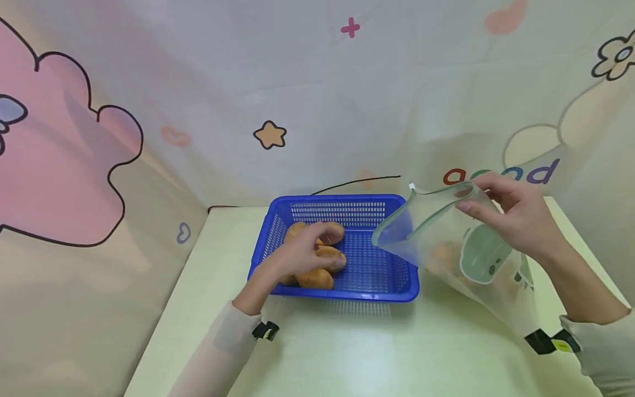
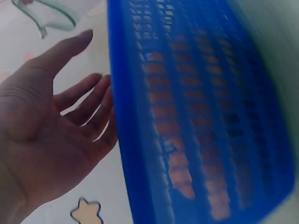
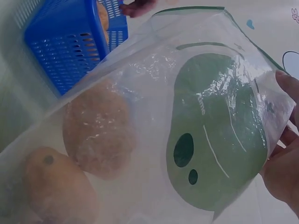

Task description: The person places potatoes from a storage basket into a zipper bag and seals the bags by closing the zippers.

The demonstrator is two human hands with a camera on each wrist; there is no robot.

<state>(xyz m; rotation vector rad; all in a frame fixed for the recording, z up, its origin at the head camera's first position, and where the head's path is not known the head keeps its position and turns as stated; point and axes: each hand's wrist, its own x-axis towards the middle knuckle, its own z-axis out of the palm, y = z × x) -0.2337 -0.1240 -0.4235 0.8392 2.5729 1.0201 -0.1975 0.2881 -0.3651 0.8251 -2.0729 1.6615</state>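
My left hand (image 1: 295,251) is over the left side of a blue plastic basket (image 1: 347,296), close above several potatoes (image 1: 316,279). In the left wrist view its thumb and fingers are spread apart with nothing between them, and the fingertips pass behind the basket's rim. On the right, my right hand (image 1: 521,215) pinches the upper edge of a translucent plastic bag (image 1: 421,242) with a green printed cartoon shape. The bag's mouth gapes toward the basket. Potatoes (image 3: 100,130) show through its wall in the right wrist view.
The basket stands on a pale table (image 1: 337,353) near the back wall sheet (image 1: 322,110), which carries printed cartoon shapes. The right half of the basket floor (image 1: 372,259) shows bare mesh. The bag overlaps the basket's right rim in the head view.
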